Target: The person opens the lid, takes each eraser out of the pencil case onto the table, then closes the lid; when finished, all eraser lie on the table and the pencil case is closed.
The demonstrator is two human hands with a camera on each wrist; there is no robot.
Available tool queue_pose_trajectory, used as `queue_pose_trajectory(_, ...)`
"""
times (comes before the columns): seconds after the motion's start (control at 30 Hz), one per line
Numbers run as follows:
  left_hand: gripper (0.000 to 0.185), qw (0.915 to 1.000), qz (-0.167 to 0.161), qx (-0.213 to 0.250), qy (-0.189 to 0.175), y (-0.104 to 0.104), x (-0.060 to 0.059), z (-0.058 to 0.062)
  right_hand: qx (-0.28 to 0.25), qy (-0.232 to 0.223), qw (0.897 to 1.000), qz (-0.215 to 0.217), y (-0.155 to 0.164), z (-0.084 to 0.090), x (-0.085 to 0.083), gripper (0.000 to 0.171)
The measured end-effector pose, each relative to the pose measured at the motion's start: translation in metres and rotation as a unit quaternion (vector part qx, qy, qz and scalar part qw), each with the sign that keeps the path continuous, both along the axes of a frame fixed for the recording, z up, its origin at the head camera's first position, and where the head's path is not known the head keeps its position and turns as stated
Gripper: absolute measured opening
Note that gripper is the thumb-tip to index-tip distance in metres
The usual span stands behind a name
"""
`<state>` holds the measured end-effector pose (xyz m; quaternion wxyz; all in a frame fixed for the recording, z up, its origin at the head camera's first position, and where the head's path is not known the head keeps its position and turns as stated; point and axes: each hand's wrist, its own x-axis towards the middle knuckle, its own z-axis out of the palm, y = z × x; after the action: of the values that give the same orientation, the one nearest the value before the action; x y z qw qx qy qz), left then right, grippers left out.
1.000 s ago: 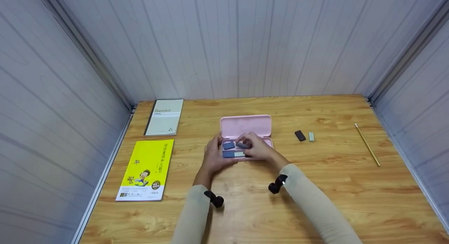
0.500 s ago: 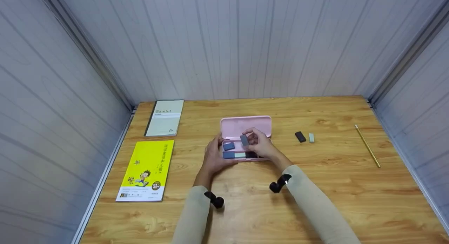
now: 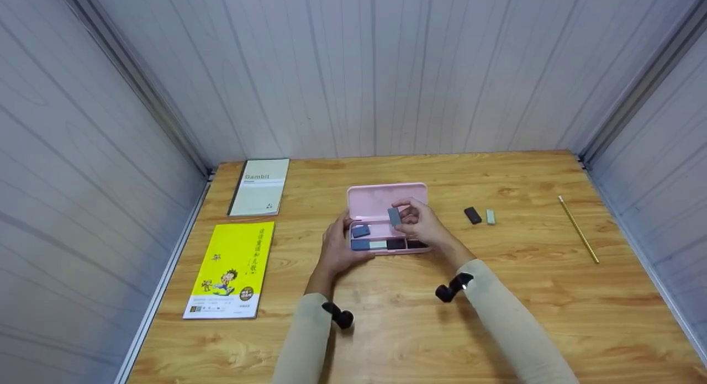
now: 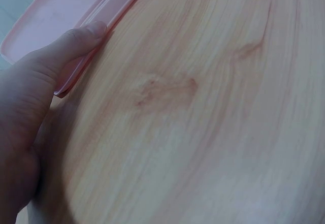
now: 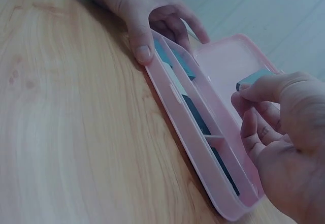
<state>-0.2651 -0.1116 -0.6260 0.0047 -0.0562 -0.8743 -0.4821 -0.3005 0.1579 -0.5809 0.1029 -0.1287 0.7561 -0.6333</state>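
The right hand [image 3: 425, 226] is pinching a small grey-blue eraser [image 3: 394, 216] between thumb and fingertips, lifting it clear above the open pink pencil case [image 3: 386, 199]; in the right wrist view the same eraser [image 5: 254, 77] is showing just past the curled fingers [image 5: 254, 125], over the raised lid. The left hand [image 3: 337, 246] is gripping the left end of the case, its thumb pressing the front rim while the fingers are curling over the far edge, as the right wrist view shows [image 5: 147, 16].

Inside the tray, a blue eraser [image 3: 360, 230] is lying tilted in the back section at the left. Along the front row, a dark blue piece, a pale one and two black ones are sitting side by side. The case is resting near the middle of the wooden table [image 3: 525, 295].

To the right of the case, a black eraser [image 3: 472, 214] and a pale green eraser [image 3: 490, 216] are lying just beside each other. Farther right, a yellow pencil [image 3: 578, 228] is lying well apart. On the left, a grey notebook [image 3: 259, 186] is sitting behind a yellow book [image 3: 232, 268].
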Motion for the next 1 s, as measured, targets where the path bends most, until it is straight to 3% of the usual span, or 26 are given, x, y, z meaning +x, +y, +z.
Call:
queue_pose_trajectory(0.33,0.136,0.9999,-0.003,-0.004,0.010,0.000,0.001,-0.002,-0.008,0.006,1.000,0.000,0.038,0.004,0.005,0.061)
queue_pose_trajectory(0.67,0.134,0.9998,-0.008,-0.010,0.013,0.000,-0.001,-0.002,0.011,0.016,0.999,-0.042,0.089,0.004,0.010,0.059)
queue_pose_trajectory(1.0,0.134,0.9995,-0.007,-0.021,0.021,0.001,-0.002,-0.002,0.043,-0.018,0.995,-0.086,0.148,-0.002,0.019,0.065)
